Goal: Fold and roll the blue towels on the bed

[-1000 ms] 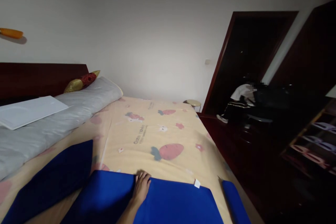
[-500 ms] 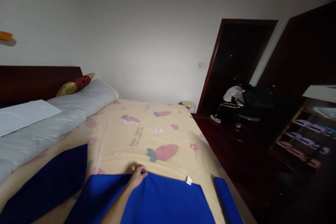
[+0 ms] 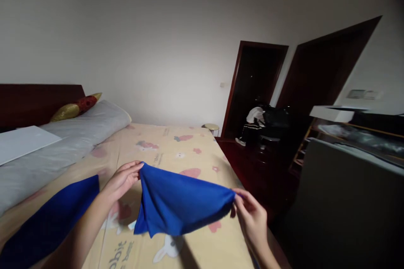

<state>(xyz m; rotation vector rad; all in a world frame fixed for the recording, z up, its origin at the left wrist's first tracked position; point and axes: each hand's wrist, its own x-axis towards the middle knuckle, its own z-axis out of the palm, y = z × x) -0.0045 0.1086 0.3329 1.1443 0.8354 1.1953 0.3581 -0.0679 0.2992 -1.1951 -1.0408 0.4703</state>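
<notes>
A blue cloth (image 3: 186, 201) hangs above the patterned bed sheet (image 3: 151, 138), stretched between both hands. My left hand (image 3: 128, 176) pinches its upper left corner. My right hand (image 3: 251, 214) grips the right end with thumb and fingers closed. The lower edge sags in folds, and a small white tag (image 3: 132, 225) shows beside its lower left part. Another blue cloth piece (image 3: 53, 222) lies on the bed at the left, partly hidden behind my left forearm.
A grey pillow (image 3: 85, 128) with a white board (image 3: 27, 143) on it lies by the headboard (image 3: 38, 98). Past the bed are a round stool (image 3: 211, 127) and a chair with clothes (image 3: 255, 115). A dark cabinet (image 3: 344, 206) stands at right.
The blue cloth has been lifted off the bed and now hangs between both hands. My right hand has come into view. The view has turned right, showing the dark cabinet.
</notes>
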